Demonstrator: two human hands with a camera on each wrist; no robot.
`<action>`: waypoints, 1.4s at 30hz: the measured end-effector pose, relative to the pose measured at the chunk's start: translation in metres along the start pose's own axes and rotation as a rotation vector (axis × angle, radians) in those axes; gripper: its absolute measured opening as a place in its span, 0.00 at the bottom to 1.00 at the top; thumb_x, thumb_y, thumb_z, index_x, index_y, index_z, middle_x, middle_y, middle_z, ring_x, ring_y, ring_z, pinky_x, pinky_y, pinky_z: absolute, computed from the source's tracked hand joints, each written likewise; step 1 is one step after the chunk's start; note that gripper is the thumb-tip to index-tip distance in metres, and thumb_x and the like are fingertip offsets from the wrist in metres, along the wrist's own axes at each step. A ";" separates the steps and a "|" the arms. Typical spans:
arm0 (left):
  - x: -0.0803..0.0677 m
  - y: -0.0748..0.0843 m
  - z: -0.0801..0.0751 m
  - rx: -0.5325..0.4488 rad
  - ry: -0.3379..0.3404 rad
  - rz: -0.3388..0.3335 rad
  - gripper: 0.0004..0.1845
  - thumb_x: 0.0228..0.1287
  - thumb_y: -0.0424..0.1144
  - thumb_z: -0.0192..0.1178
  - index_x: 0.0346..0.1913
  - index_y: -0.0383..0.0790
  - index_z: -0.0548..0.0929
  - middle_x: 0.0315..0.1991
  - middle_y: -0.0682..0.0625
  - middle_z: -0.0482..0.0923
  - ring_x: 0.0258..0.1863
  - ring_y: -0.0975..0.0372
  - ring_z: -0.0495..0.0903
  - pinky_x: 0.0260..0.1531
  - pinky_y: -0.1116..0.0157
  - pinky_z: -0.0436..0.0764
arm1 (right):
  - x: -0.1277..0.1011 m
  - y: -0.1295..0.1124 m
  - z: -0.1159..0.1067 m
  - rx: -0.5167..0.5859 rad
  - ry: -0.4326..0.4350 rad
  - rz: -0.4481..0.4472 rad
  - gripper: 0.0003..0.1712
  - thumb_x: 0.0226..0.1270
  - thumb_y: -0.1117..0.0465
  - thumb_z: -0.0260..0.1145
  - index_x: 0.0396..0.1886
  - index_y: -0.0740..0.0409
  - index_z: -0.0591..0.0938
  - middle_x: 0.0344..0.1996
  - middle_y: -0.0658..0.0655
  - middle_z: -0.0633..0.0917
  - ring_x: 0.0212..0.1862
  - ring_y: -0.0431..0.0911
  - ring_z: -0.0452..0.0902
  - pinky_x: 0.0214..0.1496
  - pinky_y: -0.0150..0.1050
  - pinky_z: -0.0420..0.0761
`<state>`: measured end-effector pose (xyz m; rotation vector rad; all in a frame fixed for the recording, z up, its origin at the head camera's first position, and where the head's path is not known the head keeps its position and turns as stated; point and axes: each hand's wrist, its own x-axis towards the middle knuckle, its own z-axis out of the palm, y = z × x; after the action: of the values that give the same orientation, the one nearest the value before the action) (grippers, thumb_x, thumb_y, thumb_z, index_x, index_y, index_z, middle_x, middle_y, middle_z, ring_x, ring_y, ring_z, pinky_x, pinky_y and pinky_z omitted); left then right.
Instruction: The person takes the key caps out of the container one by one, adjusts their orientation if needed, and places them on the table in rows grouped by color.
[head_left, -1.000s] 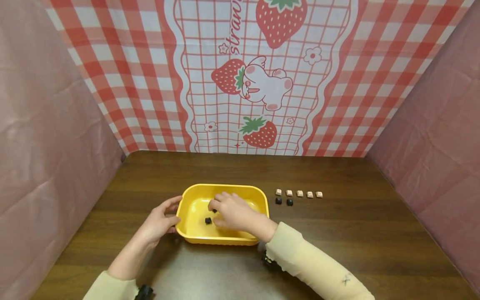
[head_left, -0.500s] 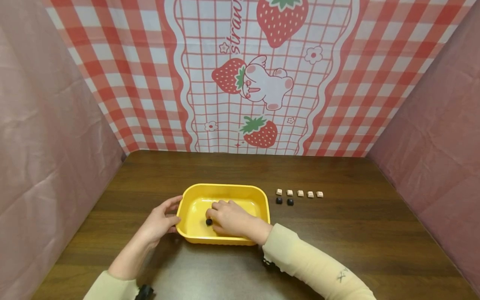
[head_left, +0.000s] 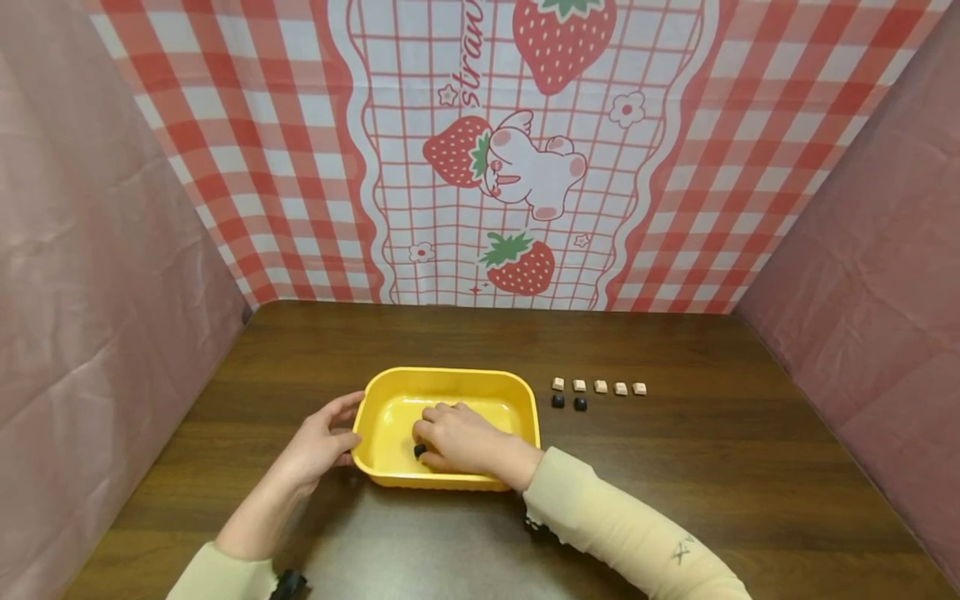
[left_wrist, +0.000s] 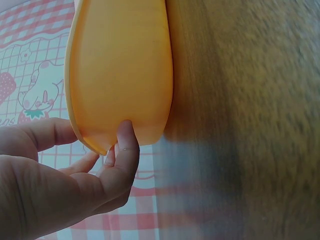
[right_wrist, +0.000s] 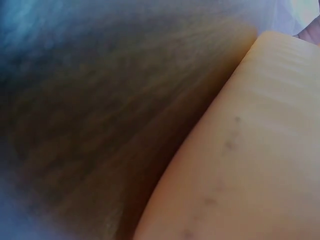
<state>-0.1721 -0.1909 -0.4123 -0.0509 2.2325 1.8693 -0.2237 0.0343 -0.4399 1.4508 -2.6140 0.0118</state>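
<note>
A yellow plastic bin (head_left: 442,377) stands on the table. My left hand (head_left: 318,437) grips its left end, thumb and fingers at the rim; the left wrist view shows the fingers (left_wrist: 128,142) against the outer wall. Inside the bin, my right hand (head_left: 457,437) reaches down with curled fingers and holds a small black keycap (head_left: 419,451) between thumb and fingertips. The palm side is hidden from the head camera. The right wrist view shows only the bin's outer side (right_wrist: 260,140), not the hand's fingers.
Right of the bin lies a row of several white keycaps (head_left: 601,387). Two black keycaps (head_left: 581,404) sit just in front of its left end. A strawberry-print cloth (head_left: 525,167) hangs behind the wooden table (head_left: 712,467), with pink cloth (head_left: 862,250) at both sides.
My right hand has lowered in the bin and its fingers have closed around the black keycap, which has shifted slightly toward me. A second black keycap seen earlier is now hidden. My left hand stays put.
</note>
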 end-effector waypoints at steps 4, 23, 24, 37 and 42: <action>-0.001 -0.001 0.000 0.005 0.007 -0.007 0.34 0.60 0.21 0.49 0.70 0.33 0.57 0.64 0.29 0.61 0.39 0.56 0.78 0.26 0.65 0.80 | -0.001 -0.002 0.001 0.000 -0.009 -0.001 0.09 0.61 0.48 0.63 0.35 0.46 0.79 0.30 0.45 0.75 0.36 0.41 0.73 0.35 0.37 0.73; -0.002 -0.003 0.000 0.018 0.026 -0.007 0.33 0.59 0.20 0.49 0.70 0.33 0.59 0.63 0.29 0.63 0.43 0.53 0.78 0.26 0.66 0.80 | -0.005 0.003 -0.016 0.034 -0.025 0.042 0.12 0.56 0.50 0.68 0.36 0.48 0.77 0.32 0.46 0.75 0.37 0.41 0.71 0.32 0.34 0.67; -0.002 -0.003 0.000 0.018 0.025 -0.005 0.33 0.59 0.20 0.49 0.70 0.33 0.59 0.63 0.29 0.63 0.42 0.53 0.78 0.26 0.66 0.80 | -0.005 0.004 -0.019 0.036 -0.024 0.047 0.12 0.56 0.50 0.68 0.36 0.48 0.78 0.33 0.46 0.76 0.38 0.41 0.71 0.33 0.34 0.68; -0.001 -0.001 0.001 0.016 0.019 -0.002 0.34 0.59 0.20 0.49 0.70 0.33 0.58 0.62 0.29 0.62 0.41 0.55 0.78 0.26 0.66 0.80 | -0.016 0.021 -0.045 0.054 -0.073 0.076 0.13 0.57 0.49 0.69 0.37 0.48 0.77 0.34 0.46 0.76 0.39 0.41 0.70 0.36 0.36 0.69; -0.001 0.000 0.002 0.017 0.021 -0.006 0.34 0.59 0.20 0.49 0.70 0.33 0.58 0.62 0.29 0.63 0.41 0.55 0.78 0.26 0.66 0.79 | -0.022 0.030 -0.057 0.079 -0.084 0.103 0.13 0.56 0.51 0.70 0.36 0.48 0.77 0.35 0.47 0.76 0.40 0.42 0.72 0.41 0.42 0.74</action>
<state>-0.1708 -0.1895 -0.4128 -0.0746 2.2595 1.8550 -0.2302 0.0734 -0.3848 1.3682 -2.7835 0.0677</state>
